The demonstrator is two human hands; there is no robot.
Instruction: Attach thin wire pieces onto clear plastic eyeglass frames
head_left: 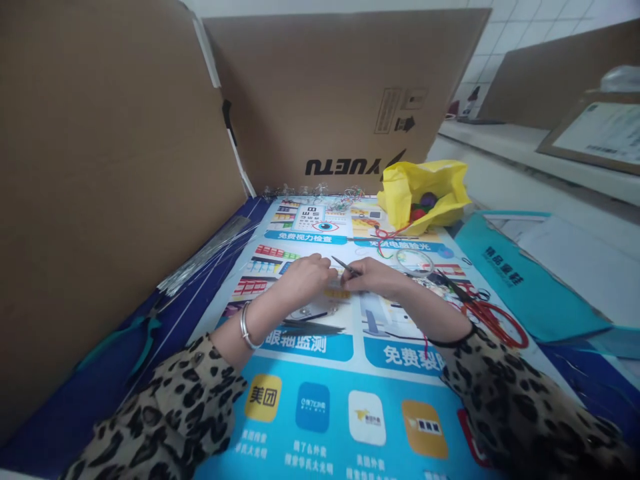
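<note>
Over the printed sheet, my left hand (313, 275) is closed in a pinch, with a bracelet on its wrist. What its fingertips hold is too small to make out. Close by on the right, my right hand (370, 277) is closed around a slim dark pointed tool (345, 265), whose tip points up and left towards my left fingers. Whether it is a pair of tweezers I cannot tell. Below my left hand lies a dark, flat, pointed piece (313, 328). A clear ring-shaped coil (415, 261) and red-handled scissors (493, 319) lie right of my right hand.
Cardboard walls (320, 87) stand behind and at the left. A yellow bag (425, 193) holds dark and red round items. Thin wire lengths (200, 263) and teal-handled pliers (145, 340) lie left. Red cord (385, 235) lies before the bag; a teal box (540, 280) is at right.
</note>
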